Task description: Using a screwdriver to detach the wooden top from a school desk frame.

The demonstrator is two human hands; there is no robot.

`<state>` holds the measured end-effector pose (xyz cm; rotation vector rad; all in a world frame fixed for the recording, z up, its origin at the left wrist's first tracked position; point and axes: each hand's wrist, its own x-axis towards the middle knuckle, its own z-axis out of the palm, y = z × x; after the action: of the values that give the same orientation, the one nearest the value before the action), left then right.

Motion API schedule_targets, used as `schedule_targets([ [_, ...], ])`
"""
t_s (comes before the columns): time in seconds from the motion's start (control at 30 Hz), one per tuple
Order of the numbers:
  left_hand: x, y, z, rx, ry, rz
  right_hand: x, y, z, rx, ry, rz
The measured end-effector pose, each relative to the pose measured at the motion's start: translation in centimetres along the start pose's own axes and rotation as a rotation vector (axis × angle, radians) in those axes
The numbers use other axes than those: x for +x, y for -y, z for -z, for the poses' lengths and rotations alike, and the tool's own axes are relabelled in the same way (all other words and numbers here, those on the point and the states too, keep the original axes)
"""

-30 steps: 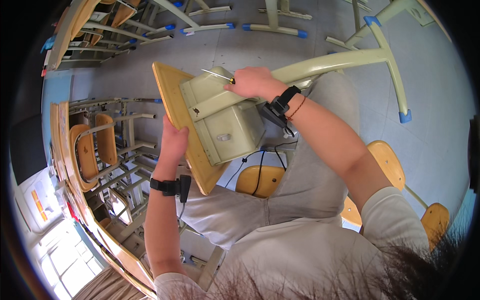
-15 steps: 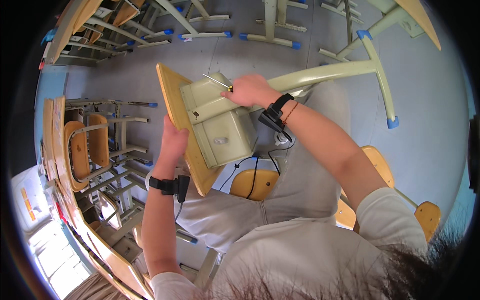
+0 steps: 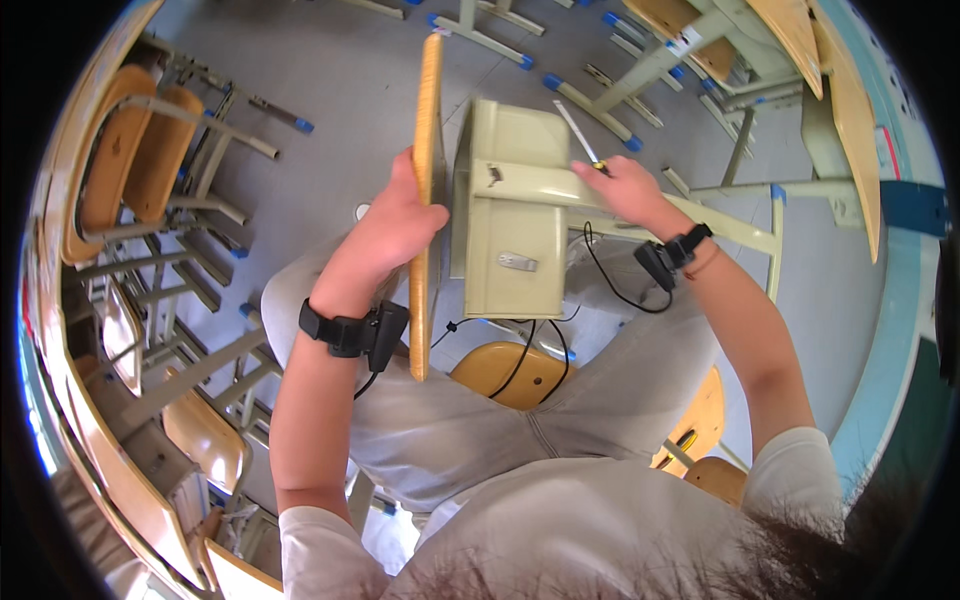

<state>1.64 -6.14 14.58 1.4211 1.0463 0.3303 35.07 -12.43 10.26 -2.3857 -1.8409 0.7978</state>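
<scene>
A school desk lies tipped on its side across my lap. Its wooden top (image 3: 427, 130) stands on edge, and its cream metal drawer box (image 3: 505, 235) faces me. My left hand (image 3: 392, 228) grips the edge of the wooden top. My right hand (image 3: 622, 187) holds a thin screwdriver (image 3: 578, 132) against the desk's cream metal leg bar (image 3: 545, 184). Both wrists carry black bands with small devices, and a black cable (image 3: 610, 280) runs from the right one.
I sit on a wooden chair (image 3: 505, 372). Stacked wooden chairs (image 3: 135, 165) with metal frames stand at left. More desks (image 3: 790, 40) with blue-capped feet stand at upper right on the grey floor.
The view has turned, so the desk now appears upright in the frame instead of slanted. Both hands keep their hold on the top and the screwdriver.
</scene>
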Motion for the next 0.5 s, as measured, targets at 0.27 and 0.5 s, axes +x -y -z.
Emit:
schedule_targets([
  [0.27,-0.2,1.0,1.9,0.018,-0.053,0.067,-1.5,-1.9,3.3,0.442,-0.046,-0.022],
  [0.5,-0.5,1.9,3.3,-0.023,-0.090,-0.028,-3.2,-4.9,7.5,0.519,-0.188,-0.169],
])
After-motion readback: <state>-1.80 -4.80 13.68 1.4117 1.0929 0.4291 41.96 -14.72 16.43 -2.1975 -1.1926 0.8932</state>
